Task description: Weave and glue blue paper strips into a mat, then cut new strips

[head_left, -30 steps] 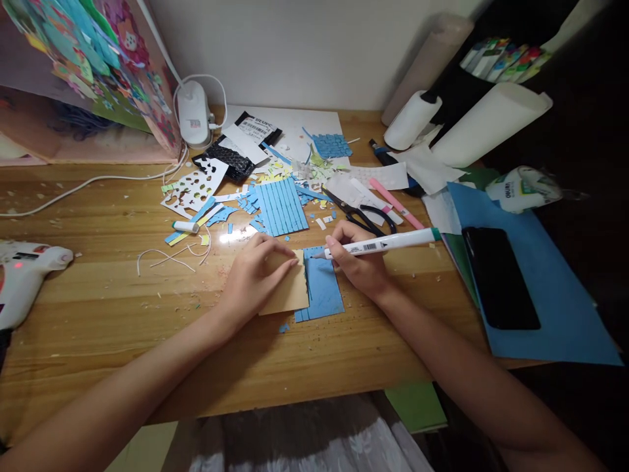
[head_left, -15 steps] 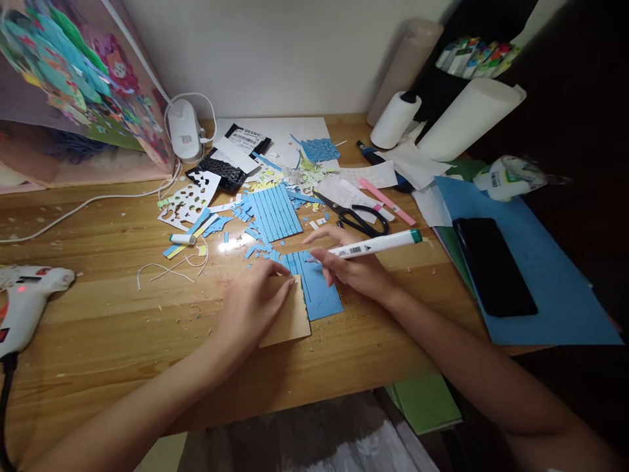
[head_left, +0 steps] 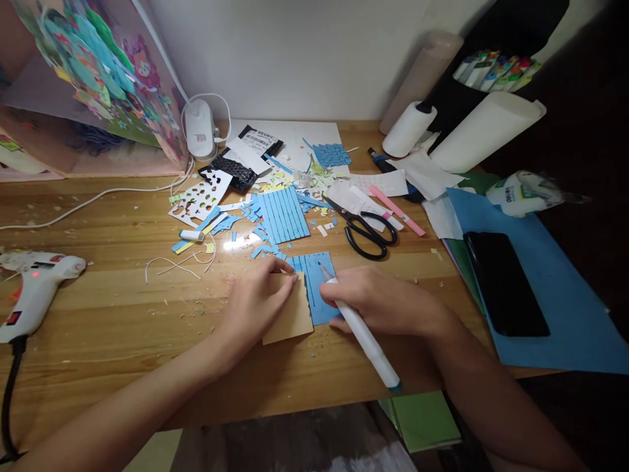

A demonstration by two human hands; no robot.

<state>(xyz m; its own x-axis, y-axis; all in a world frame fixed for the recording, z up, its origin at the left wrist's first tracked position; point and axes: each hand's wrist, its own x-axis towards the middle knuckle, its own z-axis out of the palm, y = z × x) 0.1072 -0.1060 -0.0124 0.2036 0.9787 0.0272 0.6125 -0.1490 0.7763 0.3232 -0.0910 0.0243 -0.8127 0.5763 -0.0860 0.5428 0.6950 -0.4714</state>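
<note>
My right hand (head_left: 383, 298) grips a white marker (head_left: 366, 337) whose dark tip hovers at or touches a blue piece of card (head_left: 325, 298); which of the two, I cannot tell. Dark lines run down the left part of that card. My left hand (head_left: 258, 298) pinches a tan card (head_left: 292, 314), which lies over the blue card's left side with its straight edge along it. Beyond my hands lies another blue card (head_left: 284, 215) with dark parallel lines. Black-handled scissors (head_left: 366, 233) rest just past my right hand. The marker's cap (head_left: 191, 235) is on the table to the left.
Blue and yellow paper scraps (head_left: 255, 213) litter the back middle. On the left lies a glue gun (head_left: 37, 288) with a red light. A black phone (head_left: 506, 285) sits on blue sheets (head_left: 565, 295) at right. White rolls (head_left: 491, 131) and a marker holder stand behind.
My right hand has turned the marker from pointing sideways to tip-down over the blue card and moved off the scissors. My left hand stays on the tan card. The view has shifted slightly.
</note>
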